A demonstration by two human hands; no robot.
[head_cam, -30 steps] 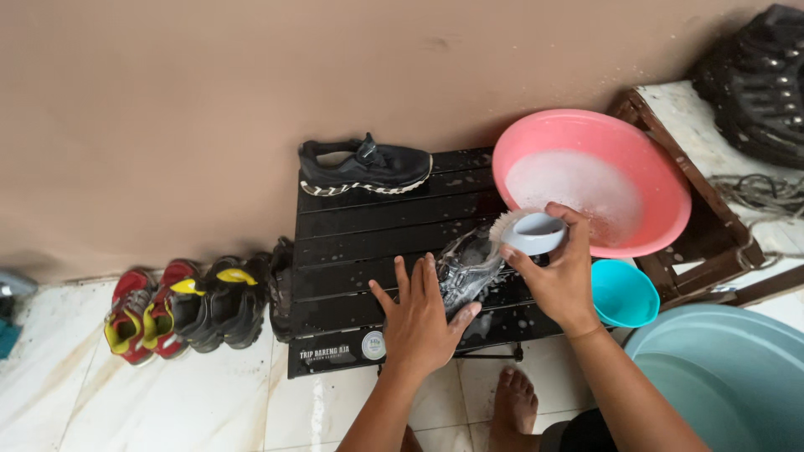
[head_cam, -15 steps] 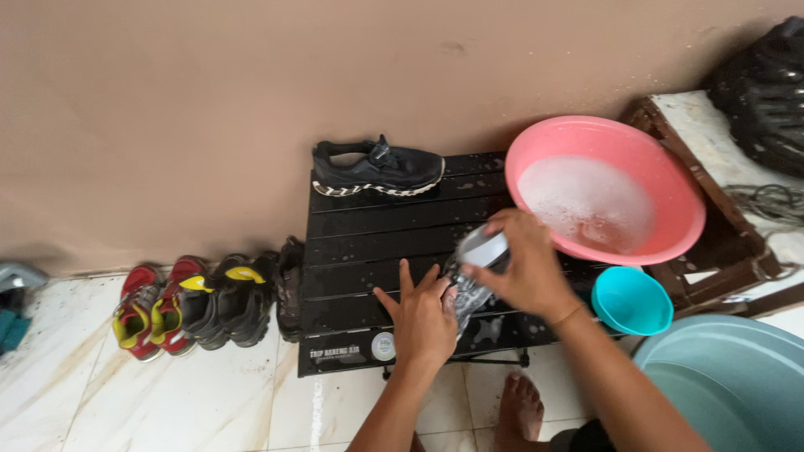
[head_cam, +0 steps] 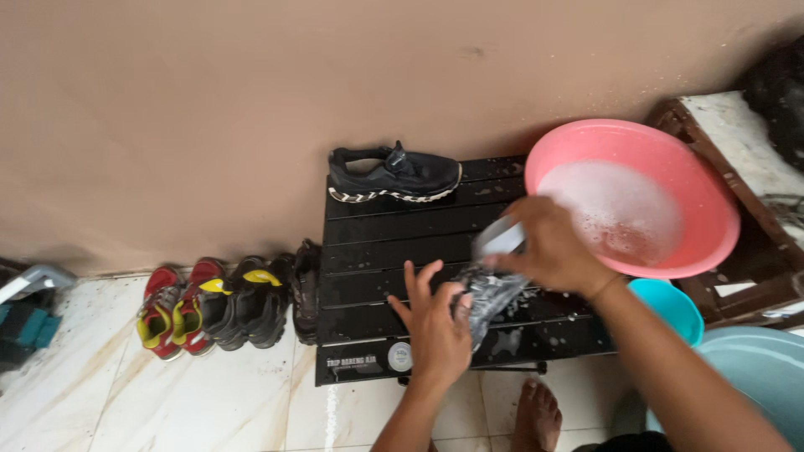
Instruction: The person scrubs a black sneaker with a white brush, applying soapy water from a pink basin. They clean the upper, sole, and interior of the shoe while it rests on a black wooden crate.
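My left hand (head_cam: 435,326) rests with spread fingers on a wet, soapy dark shoe (head_cam: 490,300) lying on the black slatted table (head_cam: 377,251). My right hand (head_cam: 548,247) grips a pale scrubbing brush (head_cam: 501,238) and presses it on the upper part of that shoe. The shoe is mostly hidden under both hands. A second black shoe (head_cam: 394,174) with a patterned sole stands on the far edge of the table by the wall.
A pink basin (head_cam: 712,209) with soapy water sits to the right on a wooden stand (head_cam: 758,285). A small teal bowl (head_cam: 674,305) and a large pale tub (head_cam: 762,368) are below it. Red and black shoes (head_cam: 213,305) line the tiled floor at left. My bare foot (head_cam: 536,414) is below the table.
My right hand has moved the brush left and down from the pink basin onto the shoe. The left hand stays on the shoe.
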